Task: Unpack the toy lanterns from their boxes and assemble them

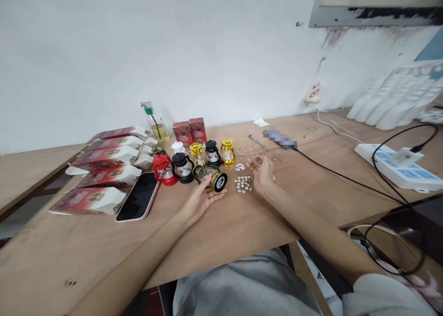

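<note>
My left hand [199, 205] is closed around a small bronze-and-black lantern [210, 177], tilted on its side with its dark round base turned toward me. My right hand [262, 174] hovers over the table with its fingers loosely curled and apart; nothing shows in them. Beside it lie several small round silvery discs [243, 184] that look like button cells, and a few small white pieces [240, 167]. Just beyond the held lantern stand more mini lanterns: a red one [165, 170], black ones [182, 168], gold ones [228, 152] and a white-topped one [178, 147].
At left, red printed boxes [104, 157] lie in a row beside a phone [138, 197]. Two red boxes [189, 130] and a pump bottle [157, 124] stand near the wall. A screwdriver [256, 140], thin wire pieces [278, 157] and a cabled power strip [398, 166] are on the right.
</note>
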{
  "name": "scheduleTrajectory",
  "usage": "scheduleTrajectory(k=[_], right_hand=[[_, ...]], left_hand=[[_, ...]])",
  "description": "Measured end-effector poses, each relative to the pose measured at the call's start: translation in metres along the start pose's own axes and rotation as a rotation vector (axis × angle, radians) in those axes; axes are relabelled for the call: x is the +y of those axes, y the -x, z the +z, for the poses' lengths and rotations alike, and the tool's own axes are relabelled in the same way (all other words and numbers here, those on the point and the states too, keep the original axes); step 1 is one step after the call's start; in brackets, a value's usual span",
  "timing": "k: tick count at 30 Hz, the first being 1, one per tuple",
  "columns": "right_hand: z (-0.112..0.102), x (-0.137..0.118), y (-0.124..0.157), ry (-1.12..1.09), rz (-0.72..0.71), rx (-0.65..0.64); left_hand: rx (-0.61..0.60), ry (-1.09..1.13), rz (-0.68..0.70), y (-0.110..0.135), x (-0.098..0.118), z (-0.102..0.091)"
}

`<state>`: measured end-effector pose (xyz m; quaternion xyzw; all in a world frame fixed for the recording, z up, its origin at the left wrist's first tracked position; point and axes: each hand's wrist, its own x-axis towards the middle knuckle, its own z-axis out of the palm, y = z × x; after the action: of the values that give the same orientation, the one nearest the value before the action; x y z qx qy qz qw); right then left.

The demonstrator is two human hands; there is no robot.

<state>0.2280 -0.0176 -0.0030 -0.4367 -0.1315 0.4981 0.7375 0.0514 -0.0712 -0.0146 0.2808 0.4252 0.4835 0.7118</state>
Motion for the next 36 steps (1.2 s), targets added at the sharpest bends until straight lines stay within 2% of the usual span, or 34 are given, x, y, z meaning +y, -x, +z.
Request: scheduleTrajectory(k=[3,5,7,9,11,13,15,17,23,29,36], right_hand=[[-0.002,0.002,0.002,0.005,-0.083,0.030],[-0.004,0.007,0.005,0.058,-0.170,-0.019],[-0.006,0.014,0.009,0.183,-0.255,-0.137],[-0.008,0.021,0.015,0.337,-0.280,-0.308],[-0.009,0.027,0.022,0.441,-0.233,-0.500],[-0.009,0.030,0.030,0.472,-0.122,-0.673],[-0.008,0.031,0.036,0.476,0.016,-0.794],[-0.008,0.031,0.041,0.482,0.129,-0.856],[-0.007,0.029,0.040,0.492,0.250,-0.855],[-0.005,0.028,0.041,0.515,0.244,-0.828],[-0.004,0.027,0.045,0.563,0.202,-0.785]], left_hand=[[-0.007,-0.020,0.004,0.001,0.000,0.001],[-0.019,-0.031,0.009,0.001,0.001,0.001],[-0.010,-0.021,-0.001,0.001,0.001,0.002],[0.015,0.005,-0.023,0.001,0.003,0.002],[0.034,0.030,-0.041,0.000,0.004,0.003],[0.032,0.047,-0.046,0.000,0.005,0.003],[0.012,0.056,-0.046,0.000,0.005,0.003],[-0.007,0.060,-0.043,0.000,0.005,0.002],[-0.027,0.020,-0.040,-0.002,0.001,-0.001],[-0.015,0.005,-0.025,-0.001,0.001,0.000],[-0.020,-0.034,0.056,-0.001,-0.005,0.000]])
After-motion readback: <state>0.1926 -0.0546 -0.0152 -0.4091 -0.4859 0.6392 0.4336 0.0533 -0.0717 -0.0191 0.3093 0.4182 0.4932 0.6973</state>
